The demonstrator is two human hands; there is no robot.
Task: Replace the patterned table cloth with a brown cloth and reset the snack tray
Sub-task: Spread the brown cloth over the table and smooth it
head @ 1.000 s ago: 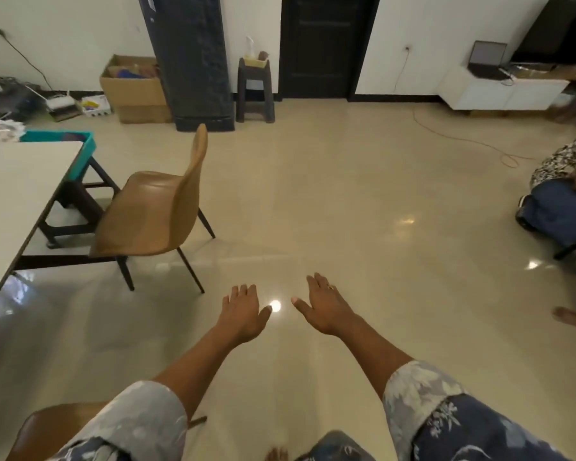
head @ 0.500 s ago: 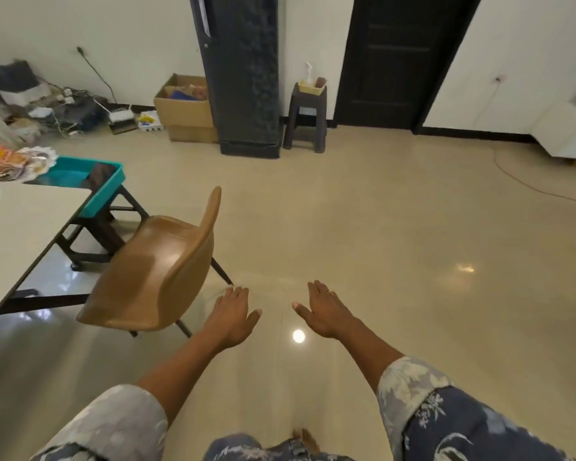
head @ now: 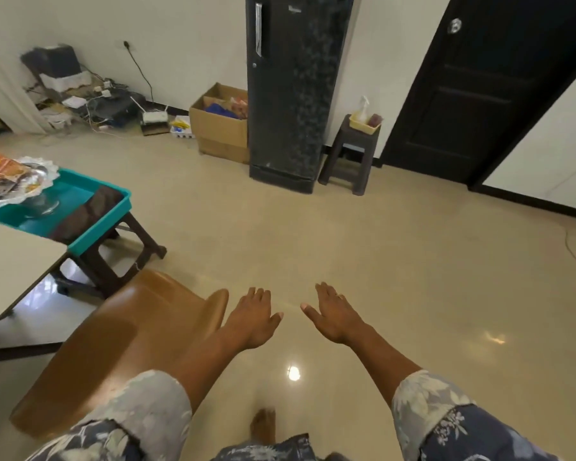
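My left hand and my right hand are stretched out in front of me, palms down, fingers straight, holding nothing. At the left a teal tray sits on a dark stool, and in it stands a silver snack dish with orange packets and a dark folded cloth. The bare pale table top shows at the left edge, with no cloth on it. My left hand hovers just right of the brown chair's backrest.
A brown chair stands just left of my left arm, beside the table. Ahead are a black fridge, a cardboard box, a dark stool with a yellow tray, and a black door. Cables clutter the far left corner.
I have walked forward and turned left: the chair, teal tray and table have come closer and lower in view. Both hands stay outstretched and hold nothing.
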